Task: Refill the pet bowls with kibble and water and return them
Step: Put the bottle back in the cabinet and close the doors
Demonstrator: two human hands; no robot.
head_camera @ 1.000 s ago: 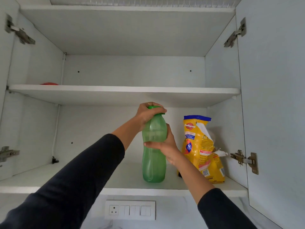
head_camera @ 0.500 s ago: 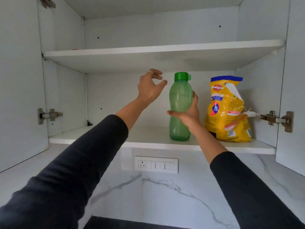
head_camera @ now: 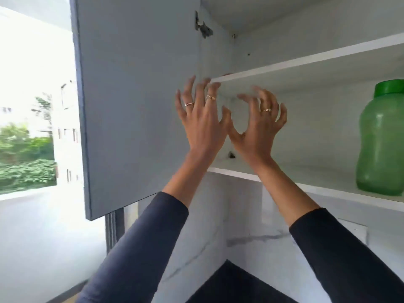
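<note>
Hands raised at frame centre: we see the left hand (head_camera: 202,119) with fingers spread wide, holding nothing, just in front of the open cabinet door (head_camera: 135,101). The right hand (head_camera: 259,127) beside it has loosely curled fingers, also empty; the thumbs nearly touch. The green water bottle (head_camera: 381,147) stands upright on the lower shelf (head_camera: 317,189) at the right edge, well apart from both hands.

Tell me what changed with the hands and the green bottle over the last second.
Both hands let go of the green bottle: the left hand came off its cap first, then the right hand released its grip on the body. Both now sit raised, fingers spread, holding nothing, near the open cabinet door. The view swung left. The bottle stayed upright on the lower shelf, cap on.
</note>
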